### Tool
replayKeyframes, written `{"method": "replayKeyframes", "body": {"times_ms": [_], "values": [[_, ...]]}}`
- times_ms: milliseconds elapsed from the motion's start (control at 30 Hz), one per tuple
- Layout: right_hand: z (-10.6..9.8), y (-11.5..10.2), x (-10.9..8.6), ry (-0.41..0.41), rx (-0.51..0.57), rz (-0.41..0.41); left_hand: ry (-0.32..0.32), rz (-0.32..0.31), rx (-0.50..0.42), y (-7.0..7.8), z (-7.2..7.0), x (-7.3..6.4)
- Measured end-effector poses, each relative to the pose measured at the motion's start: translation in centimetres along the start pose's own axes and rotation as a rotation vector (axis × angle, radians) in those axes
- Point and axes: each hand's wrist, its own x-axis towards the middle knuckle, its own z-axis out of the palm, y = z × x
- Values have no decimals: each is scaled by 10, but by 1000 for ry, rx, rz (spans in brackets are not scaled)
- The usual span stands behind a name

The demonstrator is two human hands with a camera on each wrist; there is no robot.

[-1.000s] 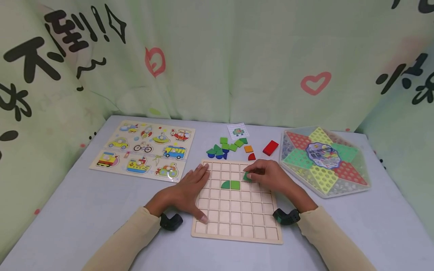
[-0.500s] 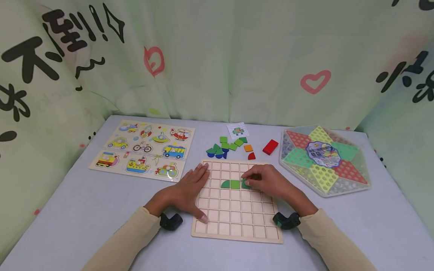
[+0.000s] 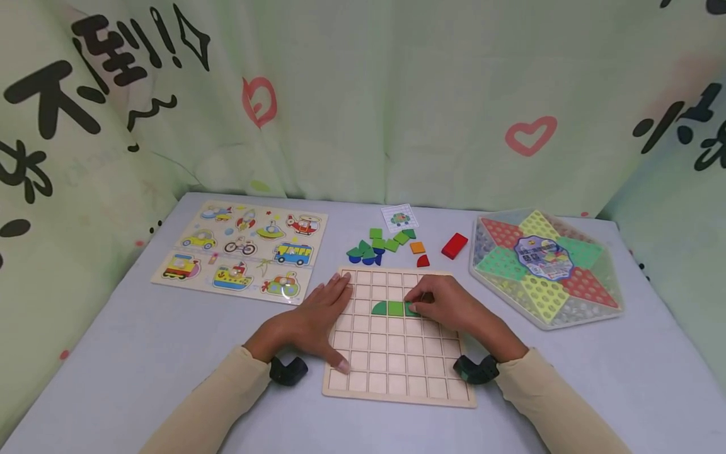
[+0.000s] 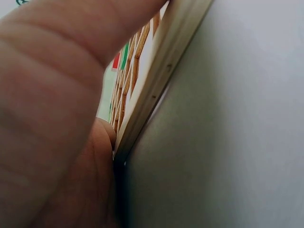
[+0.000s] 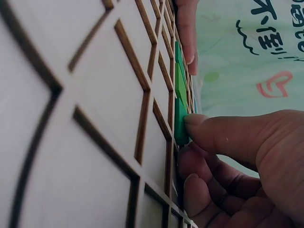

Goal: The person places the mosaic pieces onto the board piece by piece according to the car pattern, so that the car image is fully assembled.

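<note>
A wooden grid board lies flat on the table. My left hand rests spread along its left side, fingers at the upper edge and thumb on the lower left. In one row of the board sit a dark green quarter-circle piece and a light green square piece. Just right of the square, my right hand pinches a dark green piece between thumb and fingers, low over a cell. Its full outline is partly hidden by the fingers.
Behind the board lie several loose green and blue pieces, an orange square, a red quarter-circle, red blocks and a picture card. A vehicle puzzle lies left, a hexagonal board-game box right.
My right hand has moved the dark green piece slightly down and left into the row, beside the light green square. My left hand has stayed in place on the board.
</note>
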Motion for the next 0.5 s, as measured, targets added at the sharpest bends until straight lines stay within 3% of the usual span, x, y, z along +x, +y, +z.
{"method": "replayKeyframes", "body": {"times_ms": [300,500], "values": [[0,-2,-1,-20,-19,2,0,-7,1,1,0,0],[-2,-3,1,-8,26,30,5,1,-2,0,0,0]]}}
